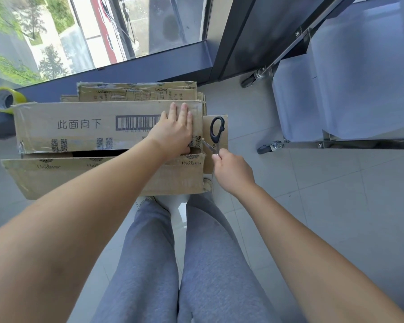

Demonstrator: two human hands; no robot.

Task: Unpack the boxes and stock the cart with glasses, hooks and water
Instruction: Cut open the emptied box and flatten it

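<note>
A long cardboard box (79, 127) with a barcode and printed characters lies on the floor in front of me. Its near flap (103, 176) hangs open toward my legs, showing a dark gap. My left hand (175, 131) lies flat on the box's right end, fingers straight, thumb at the gap's edge. My right hand (231, 171) pinches the blade tips of black-handled scissors (216, 134), whose handles point away over a small side flap. The cart (350, 89), steel-framed with pale panels and castors, stands at the right.
A roll of yellow tape (4, 99) rests on the dark window ledge at the left. More flattened cardboard (138, 90) stands behind the box against the window frame. Grey floor tiles stretch to the right between my legs and the cart.
</note>
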